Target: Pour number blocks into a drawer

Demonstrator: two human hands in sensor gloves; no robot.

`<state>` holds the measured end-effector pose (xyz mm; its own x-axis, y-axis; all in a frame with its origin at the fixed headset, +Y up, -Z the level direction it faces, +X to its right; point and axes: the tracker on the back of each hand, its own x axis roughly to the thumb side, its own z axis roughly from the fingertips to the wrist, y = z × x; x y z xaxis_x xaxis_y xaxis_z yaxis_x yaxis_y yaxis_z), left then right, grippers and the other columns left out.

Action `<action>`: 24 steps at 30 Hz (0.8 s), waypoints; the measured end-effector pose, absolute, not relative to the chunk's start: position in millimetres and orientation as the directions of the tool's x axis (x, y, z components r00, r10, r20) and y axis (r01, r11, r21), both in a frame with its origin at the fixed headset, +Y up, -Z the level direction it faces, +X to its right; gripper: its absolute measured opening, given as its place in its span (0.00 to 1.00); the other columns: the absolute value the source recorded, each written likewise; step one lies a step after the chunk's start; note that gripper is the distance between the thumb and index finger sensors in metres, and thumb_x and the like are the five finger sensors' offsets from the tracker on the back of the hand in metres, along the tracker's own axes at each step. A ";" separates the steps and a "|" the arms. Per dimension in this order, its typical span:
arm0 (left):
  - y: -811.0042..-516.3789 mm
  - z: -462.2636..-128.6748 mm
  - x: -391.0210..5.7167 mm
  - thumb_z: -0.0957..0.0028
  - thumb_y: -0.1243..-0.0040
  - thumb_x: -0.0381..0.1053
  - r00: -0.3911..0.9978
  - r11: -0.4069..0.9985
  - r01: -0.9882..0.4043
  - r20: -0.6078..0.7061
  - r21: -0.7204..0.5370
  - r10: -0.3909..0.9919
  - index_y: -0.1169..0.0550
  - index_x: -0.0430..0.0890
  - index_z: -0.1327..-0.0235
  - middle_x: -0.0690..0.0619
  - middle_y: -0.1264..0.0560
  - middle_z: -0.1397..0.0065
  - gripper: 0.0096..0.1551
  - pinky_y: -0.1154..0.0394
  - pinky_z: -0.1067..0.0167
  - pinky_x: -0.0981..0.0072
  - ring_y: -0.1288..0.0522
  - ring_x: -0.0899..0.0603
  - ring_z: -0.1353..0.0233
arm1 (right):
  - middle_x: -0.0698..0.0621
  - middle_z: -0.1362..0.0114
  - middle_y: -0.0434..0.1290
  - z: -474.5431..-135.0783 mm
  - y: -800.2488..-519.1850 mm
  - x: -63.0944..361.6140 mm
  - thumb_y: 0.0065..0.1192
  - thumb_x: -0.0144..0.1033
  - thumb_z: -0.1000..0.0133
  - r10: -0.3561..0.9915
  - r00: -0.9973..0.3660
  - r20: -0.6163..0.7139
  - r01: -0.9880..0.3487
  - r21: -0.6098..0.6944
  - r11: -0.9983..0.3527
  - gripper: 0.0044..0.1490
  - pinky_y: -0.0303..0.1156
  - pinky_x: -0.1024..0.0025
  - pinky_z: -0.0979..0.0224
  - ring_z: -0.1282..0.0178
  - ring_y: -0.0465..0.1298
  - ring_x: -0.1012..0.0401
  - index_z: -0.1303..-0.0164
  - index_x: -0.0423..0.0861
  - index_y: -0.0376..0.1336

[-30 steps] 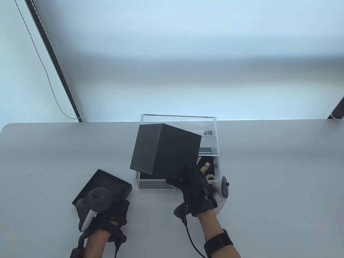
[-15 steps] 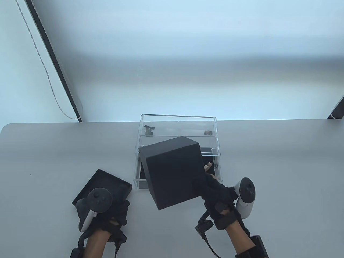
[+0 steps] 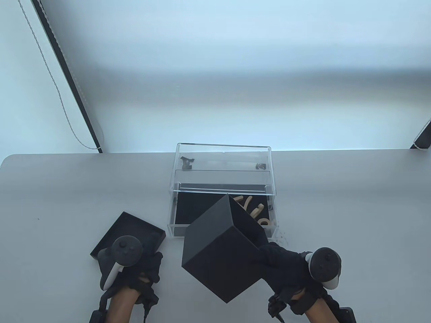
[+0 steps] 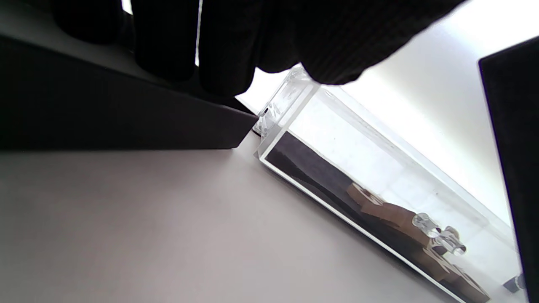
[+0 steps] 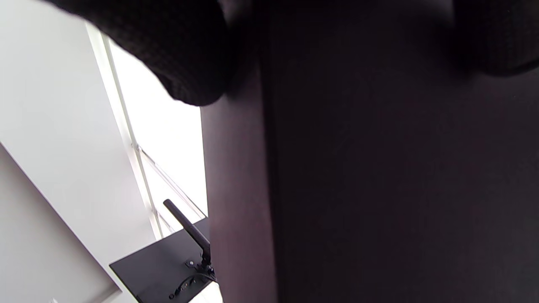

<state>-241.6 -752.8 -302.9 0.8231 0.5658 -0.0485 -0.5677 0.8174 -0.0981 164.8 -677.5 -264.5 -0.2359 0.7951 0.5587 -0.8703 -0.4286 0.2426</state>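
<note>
My right hand grips a black box and holds it tilted in the air in front of the clear acrylic case. The box fills the right wrist view. The case's drawer is pulled out toward me, with a black liner. Several tan wooden number blocks lie at its right side; they also show in the left wrist view. My left hand rests on the black box lid lying on the table at the left, fingers on the lid's edge.
The grey table ends just behind the case. A white cord and a dark strip hang at the back left. Small dark specks lie on the table by the drawer's front right corner.
My right hand has swung the black box down and back toward me, off the drawer, and turned it. The number blocks in the drawer have come into view. My left hand has stayed put.
</note>
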 end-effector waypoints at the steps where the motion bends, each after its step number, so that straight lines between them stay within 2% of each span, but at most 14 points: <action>1: -753.1 -303.1 -241.6 0.50 0.43 0.57 0.825 0.819 -0.566 -0.050 -0.100 0.564 0.37 0.50 0.25 0.43 0.31 0.20 0.38 0.41 0.29 0.28 0.36 0.31 0.22 | 0.43 0.53 0.83 -262.0 -676.9 162.1 0.71 0.45 0.54 0.773 -0.262 0.578 -0.853 0.236 -0.466 0.25 0.70 0.22 0.43 0.46 0.79 0.44 0.54 0.41 0.72; 5: -754.7 -303.1 -240.5 0.50 0.43 0.57 0.830 0.823 -0.557 -0.054 -0.109 0.555 0.37 0.50 0.25 0.43 0.32 0.19 0.38 0.41 0.29 0.28 0.36 0.31 0.21 | 0.43 0.52 0.83 -254.6 -677.4 150.6 0.72 0.45 0.55 0.669 -0.368 0.646 -0.772 0.189 -0.607 0.25 0.70 0.21 0.44 0.45 0.79 0.44 0.54 0.41 0.73; 8: -755.5 -303.2 -239.6 0.50 0.43 0.57 0.835 0.827 -0.550 -0.056 -0.114 0.548 0.36 0.50 0.25 0.43 0.32 0.19 0.38 0.41 0.29 0.28 0.36 0.31 0.21 | 0.43 0.52 0.83 -247.8 -679.1 138.3 0.73 0.45 0.55 0.536 -0.456 0.711 -0.671 0.120 -0.731 0.25 0.70 0.21 0.44 0.44 0.79 0.44 0.54 0.42 0.73; 12: -755.6 -303.3 -239.1 0.50 0.43 0.57 0.842 0.835 -0.539 -0.054 -0.115 0.536 0.36 0.50 0.25 0.43 0.32 0.19 0.38 0.42 0.29 0.28 0.37 0.31 0.21 | 0.44 0.51 0.84 -241.8 -682.7 125.8 0.74 0.44 0.56 0.401 -0.515 0.758 -0.562 0.055 -0.825 0.25 0.70 0.21 0.43 0.42 0.79 0.44 0.54 0.43 0.74; 20: -759.6 -304.8 -240.5 0.50 0.43 0.58 0.860 0.850 -0.511 -0.077 -0.128 0.505 0.37 0.50 0.25 0.44 0.36 0.17 0.38 0.46 0.28 0.28 0.42 0.32 0.19 | 0.46 0.47 0.85 -236.8 -689.1 113.9 0.77 0.44 0.58 0.259 -0.546 0.797 -0.445 -0.014 -0.895 0.25 0.68 0.22 0.39 0.39 0.79 0.46 0.53 0.46 0.75; 24: -765.0 -306.7 -242.8 0.50 0.43 0.59 0.876 0.861 -0.482 -0.108 -0.159 0.470 0.37 0.50 0.25 0.44 0.40 0.15 0.39 0.50 0.27 0.28 0.47 0.33 0.17 | 0.45 0.40 0.82 -237.4 -686.4 115.9 0.77 0.46 0.57 0.303 -0.532 0.791 -0.481 0.012 -0.877 0.30 0.68 0.22 0.39 0.35 0.78 0.44 0.47 0.46 0.73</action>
<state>-242.8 -765.0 -306.7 0.8757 0.4705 -0.1085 -0.4825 0.8614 -0.1590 115.9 -686.4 -237.4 -0.5321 0.3029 0.7906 -0.4812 -0.8765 0.0120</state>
